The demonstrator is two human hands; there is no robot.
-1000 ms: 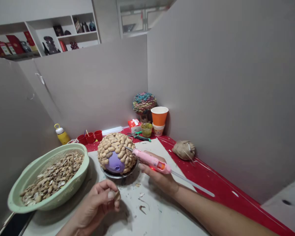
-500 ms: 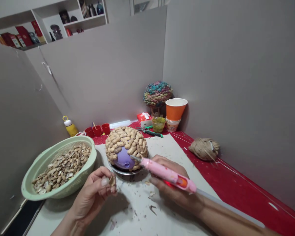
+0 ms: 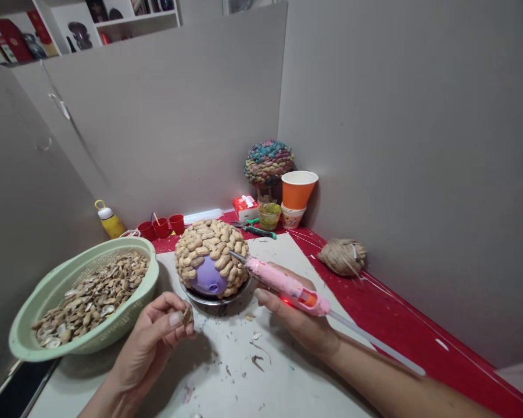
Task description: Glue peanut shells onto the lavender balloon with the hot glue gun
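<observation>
Between the thumb and fingers of my left hand (image 3: 154, 334) is a peanut shell (image 3: 187, 315), held low in front of the ball. My right hand (image 3: 294, 310) grips a pink hot glue gun (image 3: 283, 283) with a lit red light and a long glue stick out of its back. Its metal nozzle points at the right side of a purple ball (image 3: 209, 273) largely covered in peanut shells (image 3: 213, 235); whether it touches cannot be told. The ball rests in a shallow metal bowl (image 3: 213, 301), its bare purple patch facing me.
A green colander (image 3: 150, 278) of peanut shells stands left. Behind are red cups (image 3: 161, 228), a yellow bottle (image 3: 111, 223), pliers (image 3: 259, 231), an orange cup (image 3: 300, 190) and a colourful tree model (image 3: 268, 162). A twine bundle (image 3: 343, 257) lies right. Scraps litter the white board (image 3: 244, 377).
The view has shifted, so everything sits further left. The glue gun's nozzle has risen from beside the purple patch to the shells at the ball's right. My left hand still holds its shell.
</observation>
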